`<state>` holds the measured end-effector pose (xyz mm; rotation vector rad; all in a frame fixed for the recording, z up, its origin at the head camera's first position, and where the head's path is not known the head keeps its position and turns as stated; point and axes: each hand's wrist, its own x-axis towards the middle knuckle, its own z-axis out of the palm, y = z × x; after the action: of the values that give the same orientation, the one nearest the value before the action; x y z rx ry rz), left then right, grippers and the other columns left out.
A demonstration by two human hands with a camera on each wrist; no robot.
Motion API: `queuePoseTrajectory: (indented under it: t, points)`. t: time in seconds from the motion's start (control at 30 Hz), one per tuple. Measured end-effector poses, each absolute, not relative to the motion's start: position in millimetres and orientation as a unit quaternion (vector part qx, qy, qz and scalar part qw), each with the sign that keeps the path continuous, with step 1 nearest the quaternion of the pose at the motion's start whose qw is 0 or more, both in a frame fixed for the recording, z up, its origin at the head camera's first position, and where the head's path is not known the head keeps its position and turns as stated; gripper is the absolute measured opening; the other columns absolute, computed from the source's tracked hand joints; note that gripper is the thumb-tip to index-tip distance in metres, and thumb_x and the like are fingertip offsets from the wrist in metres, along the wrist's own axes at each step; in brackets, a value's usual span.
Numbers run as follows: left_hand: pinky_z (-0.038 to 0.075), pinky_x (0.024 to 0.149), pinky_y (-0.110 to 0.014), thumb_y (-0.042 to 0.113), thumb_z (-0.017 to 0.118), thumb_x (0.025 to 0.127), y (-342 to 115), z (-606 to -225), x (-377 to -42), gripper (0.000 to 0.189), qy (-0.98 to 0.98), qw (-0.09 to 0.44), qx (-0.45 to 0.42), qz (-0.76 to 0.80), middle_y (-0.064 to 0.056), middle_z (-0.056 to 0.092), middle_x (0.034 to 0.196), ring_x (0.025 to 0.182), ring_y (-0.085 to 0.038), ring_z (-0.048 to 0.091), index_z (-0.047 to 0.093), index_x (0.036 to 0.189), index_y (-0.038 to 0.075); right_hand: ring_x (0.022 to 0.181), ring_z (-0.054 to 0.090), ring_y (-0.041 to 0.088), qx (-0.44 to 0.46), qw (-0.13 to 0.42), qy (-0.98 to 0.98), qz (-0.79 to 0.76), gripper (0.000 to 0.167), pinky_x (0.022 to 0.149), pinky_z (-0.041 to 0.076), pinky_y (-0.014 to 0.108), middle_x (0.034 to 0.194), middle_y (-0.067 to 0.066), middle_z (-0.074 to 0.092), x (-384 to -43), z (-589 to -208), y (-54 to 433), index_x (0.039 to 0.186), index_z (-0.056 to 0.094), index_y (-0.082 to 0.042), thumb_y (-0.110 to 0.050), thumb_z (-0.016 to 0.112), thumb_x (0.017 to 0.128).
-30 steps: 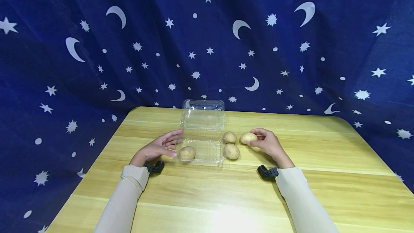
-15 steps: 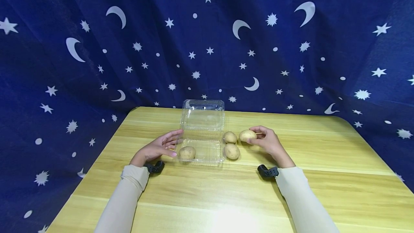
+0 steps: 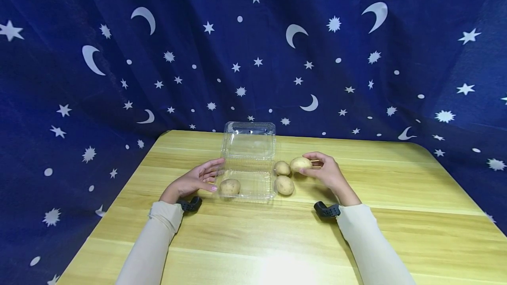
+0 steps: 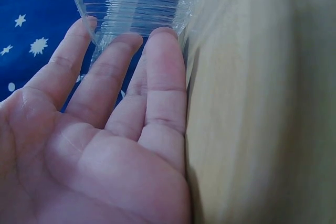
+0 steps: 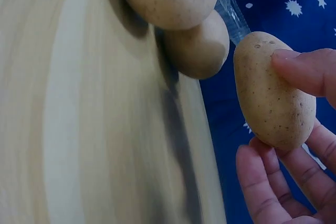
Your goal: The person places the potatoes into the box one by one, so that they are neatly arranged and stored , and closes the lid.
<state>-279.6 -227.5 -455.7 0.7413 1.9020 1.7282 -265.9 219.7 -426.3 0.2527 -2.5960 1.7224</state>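
A clear plastic clamshell box (image 3: 253, 184) stands with its lid (image 3: 249, 140) raised at the back, and one potato (image 3: 229, 187) lies in its left part. My left hand (image 3: 199, 178) is at the box's left side, fingers extended; in the left wrist view the fingertips (image 4: 163, 32) reach the ribbed plastic wall. My right hand (image 3: 328, 176) pinches a potato (image 5: 274, 95) between thumb and fingers, held off the table in the right wrist view. Beside the box's right wall lie two more potatoes, a rear one (image 3: 282, 168) and a front one (image 3: 284, 185).
A pale wooden table (image 3: 245, 241) bears everything. Behind it hangs a dark blue cloth (image 3: 253, 34) with white moons and stars. A black wrist strap (image 3: 190, 205) is on the left arm, another (image 3: 328, 210) on the right.
My right hand has risen slightly and moved a little left with its potato, closer to the two loose potatoes. The left hand and the box have stayed in place.
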Motion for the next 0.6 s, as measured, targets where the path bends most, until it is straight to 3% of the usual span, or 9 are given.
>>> queuePoseTrajectory:
  t: [0.6]
  points:
    - [0.041,0.113,-0.023,0.009,0.085,0.091,-227,-456,-279,0.106,0.689,0.229,0.267,0.634,-0.031,0.013,0.176,0.16,-0.054,0.017,0.015,0.169,-0.009,0.117,0.067,0.041,0.119,0.017,-0.832,0.542,0.048,0.085,0.057,0.023,0.133,0.027,0.067,-262,-420,200,0.133,0.066,0.01,-0.007,0.084,0.092]
